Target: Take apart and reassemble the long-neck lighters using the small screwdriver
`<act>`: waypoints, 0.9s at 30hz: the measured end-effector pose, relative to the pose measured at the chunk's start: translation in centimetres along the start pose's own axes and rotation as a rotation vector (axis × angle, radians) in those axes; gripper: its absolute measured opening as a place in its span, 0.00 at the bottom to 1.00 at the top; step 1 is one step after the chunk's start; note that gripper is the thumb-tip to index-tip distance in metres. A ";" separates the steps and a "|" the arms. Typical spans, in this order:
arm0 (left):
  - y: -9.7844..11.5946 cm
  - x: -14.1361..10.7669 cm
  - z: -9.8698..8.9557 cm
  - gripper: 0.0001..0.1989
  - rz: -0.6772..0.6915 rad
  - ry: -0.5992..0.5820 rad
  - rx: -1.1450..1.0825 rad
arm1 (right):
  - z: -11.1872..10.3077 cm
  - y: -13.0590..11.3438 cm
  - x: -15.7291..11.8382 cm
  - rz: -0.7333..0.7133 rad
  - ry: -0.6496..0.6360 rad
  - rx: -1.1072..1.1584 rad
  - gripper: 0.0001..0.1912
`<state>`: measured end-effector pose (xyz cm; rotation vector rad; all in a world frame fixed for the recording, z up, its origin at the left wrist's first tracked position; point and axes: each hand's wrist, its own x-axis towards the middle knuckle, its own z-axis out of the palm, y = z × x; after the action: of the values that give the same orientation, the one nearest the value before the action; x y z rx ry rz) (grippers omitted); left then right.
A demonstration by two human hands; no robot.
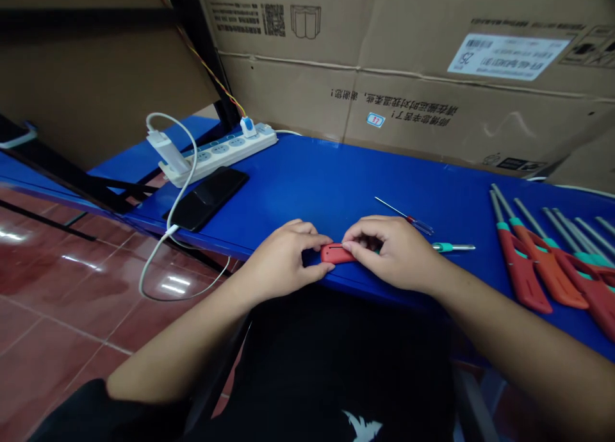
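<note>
My left hand (283, 256) and my right hand (394, 253) meet over a long-nosed utility lighter, pinching its red handle end (336, 253) between their fingers. Its middle is hidden under my right hand, and its teal collar and metal nozzle (454, 247) stick out to the right. A small screwdriver with a translucent blue handle (408, 219) lies just beyond my right hand. Further right lie several similar red lighters with teal collars (542, 262), overlapping one another.
A blue table (312, 186) runs along stacked cardboard boxes (384, 77). At its left stand a white power strip (216, 154) with a plugged-in charger and a black phone (206, 198) on a white cable. A shiny red tile floor (62, 288) lies beyond the table's left side.
</note>
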<state>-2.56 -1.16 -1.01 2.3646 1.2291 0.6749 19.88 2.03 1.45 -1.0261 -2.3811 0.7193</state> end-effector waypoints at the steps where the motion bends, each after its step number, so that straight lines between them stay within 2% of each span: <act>1: 0.1 0.1 0.1 0.14 0.007 0.004 -0.004 | 0.0 -0.2 0.1 -0.004 -0.028 0.008 0.06; 5: 0.2 0.4 0.2 0.11 0.012 0.006 -0.010 | -0.3 -1.5 1.0 -0.009 -0.192 -0.022 0.06; 11: -0.2 0.4 -0.1 0.11 -0.014 -0.019 -0.019 | -0.8 -3.0 3.4 -0.122 -0.401 -0.364 0.08; 14: -0.4 0.4 -0.1 0.12 -0.012 -0.040 -0.015 | -0.9 -4.4 4.4 -0.111 -0.552 -0.536 0.06; 18: -0.6 0.5 0.0 0.12 -0.005 -0.052 -0.005 | -0.7 -5.6 5.0 -0.144 -0.702 -0.684 0.10; 23: -0.6 0.4 0.0 0.11 -0.003 -0.060 -0.007 | 0.0 -5.3 5.2 -0.234 -0.704 -0.752 0.11; 27: -0.6 0.4 0.0 0.12 -0.004 -0.056 -0.001 | -0.1 -5.3 5.8 -0.176 -0.701 -0.704 0.07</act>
<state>-2.77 -0.51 -1.27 2.3633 1.2096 0.6031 13.55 3.34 5.84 -0.8688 -3.4273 0.1558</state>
